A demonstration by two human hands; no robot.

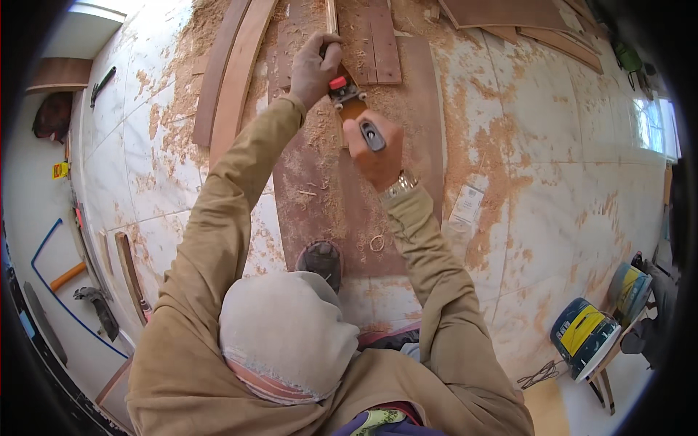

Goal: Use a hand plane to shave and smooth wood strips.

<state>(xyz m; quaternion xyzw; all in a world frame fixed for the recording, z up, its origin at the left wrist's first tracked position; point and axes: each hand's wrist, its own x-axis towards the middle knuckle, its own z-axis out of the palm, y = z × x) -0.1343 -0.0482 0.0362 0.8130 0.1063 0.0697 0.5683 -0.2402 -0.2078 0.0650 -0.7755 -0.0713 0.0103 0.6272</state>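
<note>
My right hand [374,149] is closed round the dark rear handle of a hand plane [354,109], which has a brown body and a red part on top. My left hand [311,69] has its fingers curled over the plane's front end, hiding most of it. Beneath the plane runs a narrow wooden strip [331,16], its far end showing past my left hand. The strip rests on a wide reddish-brown board [418,145] strewn with shavings. A dark shoe [320,261] stands on the board's near end.
Long planks [243,69] lie left of the board, and more boards [509,13] at the far right. Sawdust covers much of the tiled floor [552,211]. A paper packet [467,203] lies to the right. Buckets [582,338] stand at the near right; an orange-handled tool [67,277] lies left.
</note>
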